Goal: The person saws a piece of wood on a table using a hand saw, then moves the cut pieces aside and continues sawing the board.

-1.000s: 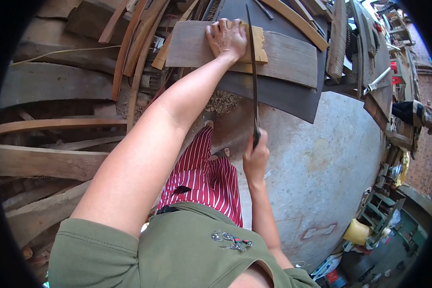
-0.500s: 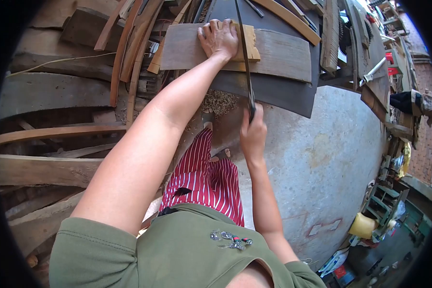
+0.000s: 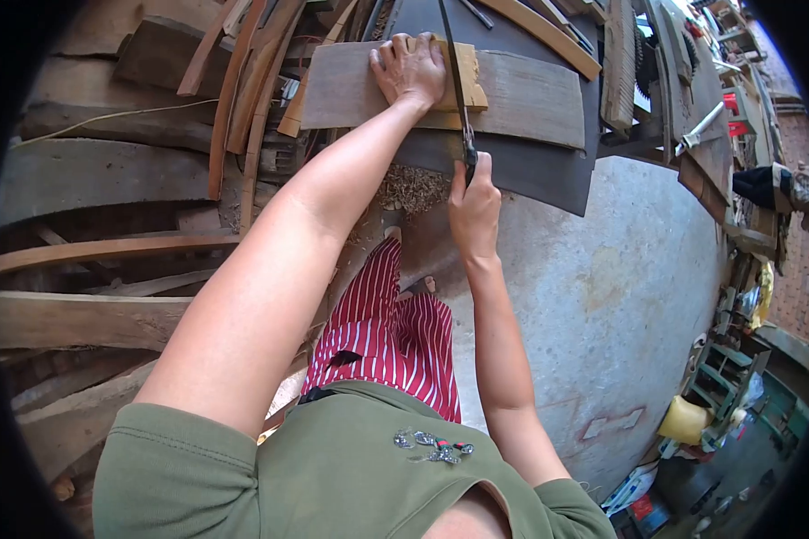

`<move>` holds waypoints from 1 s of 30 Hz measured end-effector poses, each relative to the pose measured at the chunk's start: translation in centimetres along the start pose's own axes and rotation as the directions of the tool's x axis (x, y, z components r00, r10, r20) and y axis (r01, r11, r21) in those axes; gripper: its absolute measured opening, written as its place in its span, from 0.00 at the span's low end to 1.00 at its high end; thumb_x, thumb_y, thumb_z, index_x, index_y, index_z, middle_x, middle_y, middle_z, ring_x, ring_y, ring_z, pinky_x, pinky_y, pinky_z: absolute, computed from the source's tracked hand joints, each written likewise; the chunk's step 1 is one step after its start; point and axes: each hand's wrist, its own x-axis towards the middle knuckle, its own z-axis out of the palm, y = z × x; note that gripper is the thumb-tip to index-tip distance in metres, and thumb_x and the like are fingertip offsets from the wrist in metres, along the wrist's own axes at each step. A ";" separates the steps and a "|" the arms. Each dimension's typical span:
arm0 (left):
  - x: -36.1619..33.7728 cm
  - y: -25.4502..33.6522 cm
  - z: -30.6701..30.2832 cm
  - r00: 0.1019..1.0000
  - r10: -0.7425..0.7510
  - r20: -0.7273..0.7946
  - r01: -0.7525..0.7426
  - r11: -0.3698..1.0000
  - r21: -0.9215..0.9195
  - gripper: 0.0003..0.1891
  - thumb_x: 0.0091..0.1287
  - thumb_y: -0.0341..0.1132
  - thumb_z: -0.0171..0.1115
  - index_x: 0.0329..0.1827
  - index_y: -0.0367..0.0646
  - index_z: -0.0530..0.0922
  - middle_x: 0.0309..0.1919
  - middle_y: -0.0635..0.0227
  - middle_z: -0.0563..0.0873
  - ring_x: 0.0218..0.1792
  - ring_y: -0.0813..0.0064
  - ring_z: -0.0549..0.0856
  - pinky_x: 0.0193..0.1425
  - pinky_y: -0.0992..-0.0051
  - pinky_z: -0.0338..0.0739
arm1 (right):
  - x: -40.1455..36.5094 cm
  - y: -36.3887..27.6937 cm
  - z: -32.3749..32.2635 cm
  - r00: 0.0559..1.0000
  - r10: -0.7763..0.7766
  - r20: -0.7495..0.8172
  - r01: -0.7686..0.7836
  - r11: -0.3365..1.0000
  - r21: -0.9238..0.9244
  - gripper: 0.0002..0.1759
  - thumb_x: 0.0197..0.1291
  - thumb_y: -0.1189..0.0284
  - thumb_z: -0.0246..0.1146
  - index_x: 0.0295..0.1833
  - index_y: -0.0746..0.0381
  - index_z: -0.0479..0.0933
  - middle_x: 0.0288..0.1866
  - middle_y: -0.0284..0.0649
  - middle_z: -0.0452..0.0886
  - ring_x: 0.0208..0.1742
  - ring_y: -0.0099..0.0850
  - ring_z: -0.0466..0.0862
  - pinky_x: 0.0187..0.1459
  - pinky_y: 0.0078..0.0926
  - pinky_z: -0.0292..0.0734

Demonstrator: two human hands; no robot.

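Note:
My right hand [image 3: 476, 208] is wrapped round the dark handle of a handsaw [image 3: 459, 99]. Its long narrow blade runs away from me across a yellowish wood block [image 3: 468, 83] and out of the top of the view. Just left of the blade, my left hand [image 3: 412, 70] presses down on the block, fingers curled over its far side. Under the block lies a wide grey-brown plank [image 3: 535, 99], resting crosswise on a dark work surface [image 3: 521, 171]. The blade hides part of the block, and my left hand covers its left end.
Curved wooden strips [image 3: 238, 108] and thick boards [image 3: 81, 319] are piled on the left. Wood shavings [image 3: 413, 190] lie below the work surface. Concrete floor [image 3: 602, 296] stretches to the right, bordered by a yellow container [image 3: 683, 419] and a green stool [image 3: 724, 377].
My right hand has pushed the saw forward, away from my body, and its handle is now nearer the plank. My left hand stays in place on the block.

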 end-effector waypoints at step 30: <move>-0.1 0.1 -0.4 1.000 -0.010 0.001 0.010 1.000 -0.009 0.18 0.75 0.51 0.46 0.63 0.63 0.76 0.59 0.66 0.73 0.68 0.63 0.66 0.79 0.53 0.46 | -7.8 1.6 -2.5 0.999 0.013 0.038 -0.014 0.999 0.032 0.10 0.72 0.75 0.55 0.56 0.64 0.69 0.34 0.60 0.83 0.37 0.60 0.84 0.31 0.52 0.78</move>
